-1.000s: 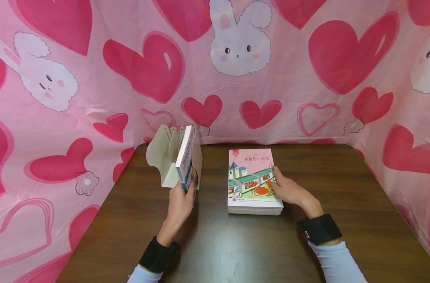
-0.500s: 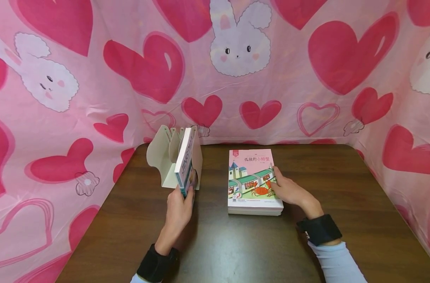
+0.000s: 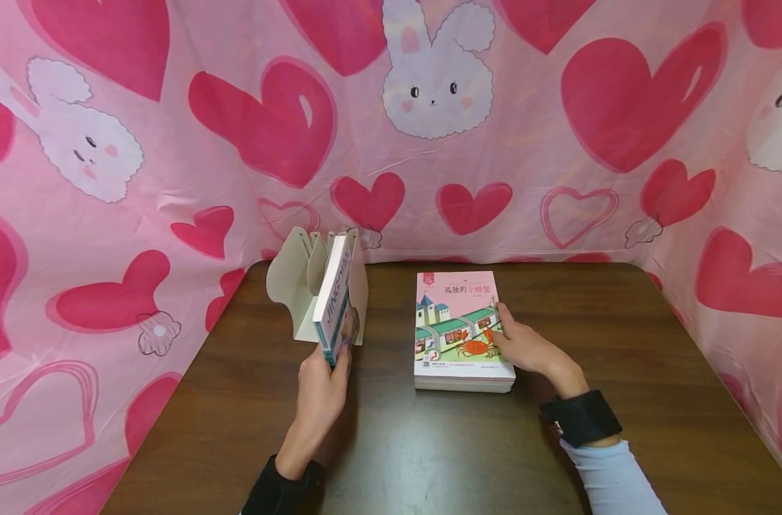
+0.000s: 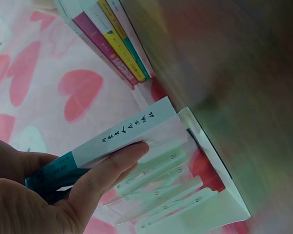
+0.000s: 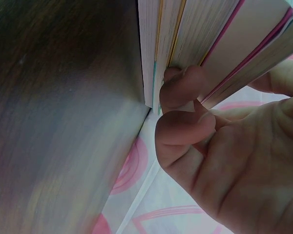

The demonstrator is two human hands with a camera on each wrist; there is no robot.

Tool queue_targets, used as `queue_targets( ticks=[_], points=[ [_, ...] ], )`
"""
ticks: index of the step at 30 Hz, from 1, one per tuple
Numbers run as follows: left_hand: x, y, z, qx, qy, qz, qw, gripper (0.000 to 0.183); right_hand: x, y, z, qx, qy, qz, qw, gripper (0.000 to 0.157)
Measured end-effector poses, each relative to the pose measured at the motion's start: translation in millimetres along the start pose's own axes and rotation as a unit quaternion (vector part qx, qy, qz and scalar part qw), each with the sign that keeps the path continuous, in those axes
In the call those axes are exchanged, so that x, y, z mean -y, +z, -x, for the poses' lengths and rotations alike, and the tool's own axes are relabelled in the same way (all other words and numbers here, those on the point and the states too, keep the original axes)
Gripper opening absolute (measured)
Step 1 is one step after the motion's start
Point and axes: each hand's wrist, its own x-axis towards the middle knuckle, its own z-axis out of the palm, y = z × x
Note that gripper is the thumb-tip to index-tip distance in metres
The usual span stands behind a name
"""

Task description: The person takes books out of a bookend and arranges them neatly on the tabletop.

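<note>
My left hand [image 3: 321, 390] pinches a thick white-and-teal book [image 3: 331, 307] by its near end, thumb on one side and fingers on the other. The book stands on edge, tilted, at the right-hand slot of a cream file rack [image 3: 286, 275]; whether its far end is inside is hard to tell. Dark characters run along its white face in the left wrist view. My right hand [image 3: 532, 349] grips the right side of a book stack [image 3: 458, 322], thumb at the cover. In the right wrist view its fingers curl against the page edges [image 5: 219, 34].
The rack's other dividers [image 4: 158, 192] show in the left wrist view. A pink cover with a crab tops the stack. Both stand on a dark wooden table [image 3: 403, 450]. A pink curtain [image 3: 526, 157] with hearts and rabbits hangs behind and at the sides.
My left hand has drawn back toward me, and the book has come with it, a little nearer and lower. The right hand and the stack stay where they were.
</note>
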Motion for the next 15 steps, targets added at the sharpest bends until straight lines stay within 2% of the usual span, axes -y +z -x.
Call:
queue_targets(
  ticks=[7, 15],
  points=[
    [-1.7, -3.7, 5.4, -0.015, 0.011, -0.012, 0.9998, 0.044, 2.1, -0.8, 2.1, 0.001, -0.001, -0.001, 1.0, 0.08],
    [-3.6, -7.1, 9.6, -0.012, 0.006, -0.011, 0.9999, 0.048, 1.4, -0.6, 2.1, 0.002, 0.0, 0.001, 1.0, 0.08]
  ],
)
